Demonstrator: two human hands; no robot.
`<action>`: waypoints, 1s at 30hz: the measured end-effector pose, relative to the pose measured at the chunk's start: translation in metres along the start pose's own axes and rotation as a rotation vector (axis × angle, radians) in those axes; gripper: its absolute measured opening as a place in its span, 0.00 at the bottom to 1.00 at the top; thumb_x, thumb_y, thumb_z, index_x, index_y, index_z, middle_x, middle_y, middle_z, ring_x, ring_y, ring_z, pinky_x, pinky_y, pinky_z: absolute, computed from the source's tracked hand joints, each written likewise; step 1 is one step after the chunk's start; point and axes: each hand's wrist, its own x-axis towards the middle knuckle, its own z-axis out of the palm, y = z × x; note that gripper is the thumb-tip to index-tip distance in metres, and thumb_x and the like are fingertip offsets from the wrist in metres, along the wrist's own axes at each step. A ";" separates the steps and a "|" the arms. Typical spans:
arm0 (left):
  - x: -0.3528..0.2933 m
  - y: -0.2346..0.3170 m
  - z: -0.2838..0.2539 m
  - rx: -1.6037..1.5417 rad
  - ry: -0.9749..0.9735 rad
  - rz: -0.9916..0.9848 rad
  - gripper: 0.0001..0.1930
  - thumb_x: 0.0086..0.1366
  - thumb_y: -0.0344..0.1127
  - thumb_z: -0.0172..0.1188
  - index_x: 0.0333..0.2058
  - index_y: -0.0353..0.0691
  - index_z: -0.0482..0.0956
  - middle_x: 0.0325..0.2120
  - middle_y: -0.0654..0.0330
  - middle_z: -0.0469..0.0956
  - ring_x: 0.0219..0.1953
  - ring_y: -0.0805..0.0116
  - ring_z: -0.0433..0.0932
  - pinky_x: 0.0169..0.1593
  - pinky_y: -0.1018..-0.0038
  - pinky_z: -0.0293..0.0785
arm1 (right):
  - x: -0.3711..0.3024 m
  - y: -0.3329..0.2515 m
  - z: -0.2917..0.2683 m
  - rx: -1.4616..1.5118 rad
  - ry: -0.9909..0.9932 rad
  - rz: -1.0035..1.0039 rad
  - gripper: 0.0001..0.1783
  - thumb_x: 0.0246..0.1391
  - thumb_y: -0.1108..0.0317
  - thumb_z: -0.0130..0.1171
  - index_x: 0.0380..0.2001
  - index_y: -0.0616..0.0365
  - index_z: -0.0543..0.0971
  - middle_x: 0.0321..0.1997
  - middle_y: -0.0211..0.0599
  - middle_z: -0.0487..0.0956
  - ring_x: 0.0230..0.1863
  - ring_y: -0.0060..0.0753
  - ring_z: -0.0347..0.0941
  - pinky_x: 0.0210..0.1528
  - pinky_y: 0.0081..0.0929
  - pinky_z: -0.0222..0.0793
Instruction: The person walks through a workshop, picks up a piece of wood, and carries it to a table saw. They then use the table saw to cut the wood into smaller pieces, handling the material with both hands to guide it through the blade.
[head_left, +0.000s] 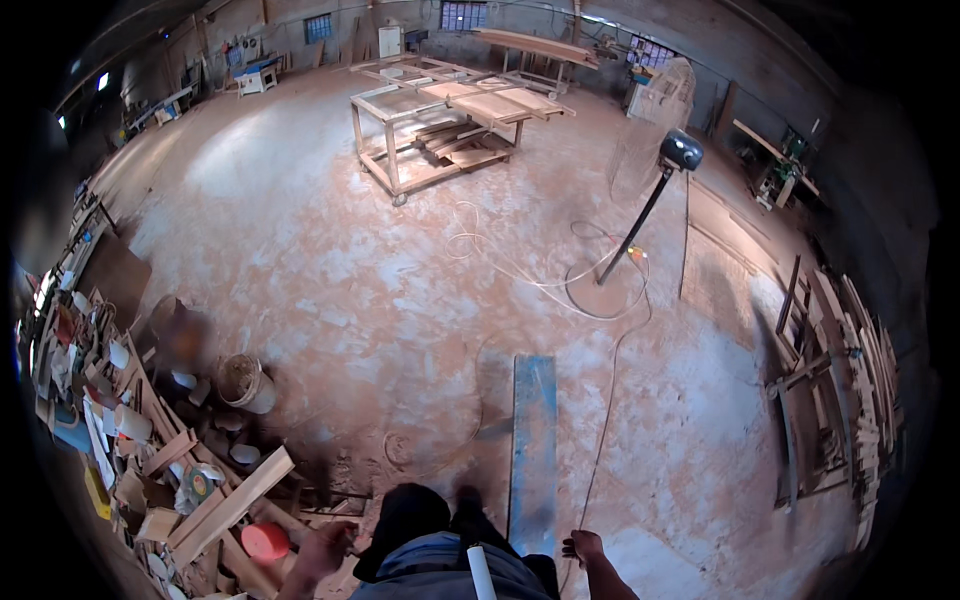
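My left hand (325,548) hangs low beside a red round container (264,541) and loose boards, its fingers loosely bent and nothing visible in them. On the other side my right hand (582,547) is held out past my body, fingers a little apart. A thin cable (602,440) runs along the floor and passes behind that hand; I see no grip on it. Between my feet and the right hand lies a long blue board (535,440) on the floor. A white strip (480,572) hangs down my front.
A wheeled wooden frame table (390,160) carries panels farther off. A black pole with a dark head (681,150) stands among coiled cable. Cluttered wood offcuts (235,505) and a dirty bucket (246,384) line the left; stacked planks (850,370) lean on the right.
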 end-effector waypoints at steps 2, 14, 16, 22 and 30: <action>0.031 0.033 -0.007 -0.408 0.015 -0.151 0.12 0.69 0.38 0.51 0.42 0.38 0.78 0.22 0.67 0.73 0.25 0.80 0.70 0.28 0.82 0.67 | 0.025 -0.054 0.001 0.058 -0.036 -0.061 0.19 0.58 0.62 0.47 0.46 0.65 0.71 0.36 0.49 0.80 0.28 0.44 0.78 0.29 0.40 0.78; 0.251 0.142 -0.054 -0.655 0.018 -0.094 0.04 0.62 0.32 0.61 0.32 0.38 0.77 0.24 0.69 0.73 0.27 0.83 0.69 0.33 0.82 0.66 | 0.039 -0.224 0.070 -0.300 0.008 0.048 0.20 0.57 0.59 0.43 0.32 0.65 0.77 0.30 0.46 0.82 0.19 0.36 0.76 0.13 0.33 0.66; 0.306 0.140 -0.059 -0.623 0.055 0.085 0.05 0.62 0.32 0.61 0.32 0.38 0.78 0.24 0.70 0.74 0.28 0.84 0.69 0.32 0.82 0.65 | 0.067 -0.213 0.070 -0.173 0.027 0.045 0.18 0.59 0.57 0.47 0.36 0.64 0.75 0.31 0.45 0.80 0.22 0.37 0.76 0.18 0.34 0.70; 0.457 0.168 -0.133 -0.639 0.027 0.052 0.04 0.61 0.29 0.62 0.30 0.34 0.78 0.23 0.68 0.77 0.25 0.84 0.69 0.30 0.85 0.66 | 0.097 -0.296 0.150 0.177 0.031 -0.008 0.20 0.59 0.57 0.52 0.45 0.63 0.71 0.33 0.51 0.78 0.26 0.43 0.77 0.22 0.38 0.72; 0.623 0.258 -0.253 -0.569 0.090 0.334 0.08 0.58 0.26 0.59 0.38 0.36 0.74 0.30 0.66 0.75 0.31 0.81 0.69 0.37 0.81 0.66 | 0.173 -0.590 0.325 0.009 -0.078 -0.189 0.17 0.58 0.60 0.49 0.38 0.64 0.75 0.31 0.45 0.80 0.24 0.38 0.77 0.24 0.33 0.74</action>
